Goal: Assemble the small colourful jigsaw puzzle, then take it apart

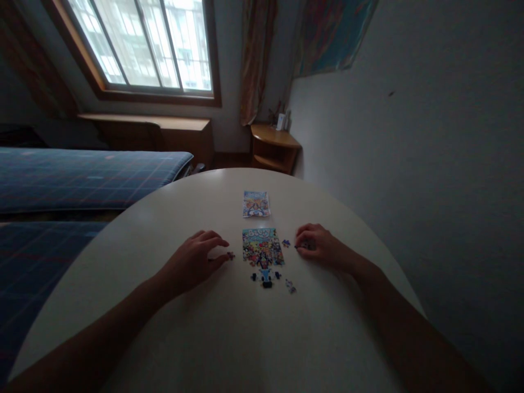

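The counter (254,338) is plain cream, and the puzzle (262,244) has light blue at its top and many small multicoloured spots below. The picture sheet (256,204) shows blue, white and orange, while the nearby pieces (266,276) are light blue and black. The mattress (82,177) is blue with thin reddish checked lines.

At the far left, a wood-framed window (151,43) stood above a wooden desk (184,123), with a curtain (257,65) hanging to the window's right. A blue plaid mattress (82,177) lay left of the pale bench (237,344). Beyond the bench stood a wooden corner cabinet (270,135), and a colourful picture (333,38) hung on the right wall (409,164).
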`<act>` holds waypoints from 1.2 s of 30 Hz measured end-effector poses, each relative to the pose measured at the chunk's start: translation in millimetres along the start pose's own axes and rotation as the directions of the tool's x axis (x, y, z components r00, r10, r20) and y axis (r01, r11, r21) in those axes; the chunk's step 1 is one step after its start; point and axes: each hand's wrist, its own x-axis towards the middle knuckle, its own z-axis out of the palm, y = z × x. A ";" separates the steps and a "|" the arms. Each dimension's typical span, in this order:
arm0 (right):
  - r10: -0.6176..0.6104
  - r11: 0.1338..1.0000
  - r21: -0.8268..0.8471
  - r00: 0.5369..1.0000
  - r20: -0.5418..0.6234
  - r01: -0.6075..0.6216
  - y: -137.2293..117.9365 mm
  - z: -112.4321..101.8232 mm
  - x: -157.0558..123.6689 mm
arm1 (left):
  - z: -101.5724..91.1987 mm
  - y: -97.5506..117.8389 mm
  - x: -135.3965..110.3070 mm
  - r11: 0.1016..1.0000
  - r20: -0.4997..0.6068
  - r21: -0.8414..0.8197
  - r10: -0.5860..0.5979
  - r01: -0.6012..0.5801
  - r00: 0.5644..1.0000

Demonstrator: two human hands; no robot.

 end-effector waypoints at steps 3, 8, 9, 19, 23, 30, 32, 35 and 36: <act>0.014 1.000 -0.013 1.000 -0.001 -0.014 -0.4 -0.4 -1.5 | 5.6 2.8 1.3 0.999 0.007 0.031 0.007 -0.007 1.000; 0.027 0.999 -0.030 0.999 0.038 -0.026 -0.7 -3.5 0.2 | 9.0 4.7 3.5 1.000 0.058 0.018 0.013 -0.014 0.998; 0.026 0.999 -0.035 0.999 0.047 -0.024 -1.7 -5.0 1.1 | 9.5 4.8 3.6 1.000 0.060 0.013 0.010 -0.011 0.998; -0.024 0.996 -0.079 0.969 0.246 0.045 -12.1 -30.1 13.3 | 16.2 2.8 4.0 1.000 0.053 -0.020 0.004 -0.003 0.999; -0.019 0.995 -0.085 0.951 0.309 0.048 -12.4 -34.1 22.3 | 17.0 1.6 4.1 1.000 0.046 -0.028 0.010 -0.009 0.999; 0.026 0.995 -0.099 0.939 0.343 0.009 -17.4 -39.0 26.1 | 15.6 4.0 3.4 1.000 0.045 -0.025 0.003 -0.002 0.999; 0.039 0.997 -0.082 0.942 0.333 -0.012 -19.1 -39.5 24.0 | 15.7 4.2 3.5 1.000 0.041 -0.021 0.001 0.000 0.999; 0.037 0.999 -0.025 0.958 0.285 -0.031 -23.3 -37.5 20.0 | 16.7 3.5 3.8 1.000 0.037 -0.015 0.002 -0.001 0.999; 0.036 0.999 0.005 0.968 0.247 -0.038 -26.0 -36.1 18.1 | 17.3 3.1 3.8 1.000 0.036 -0.011 0.003 -0.003 0.999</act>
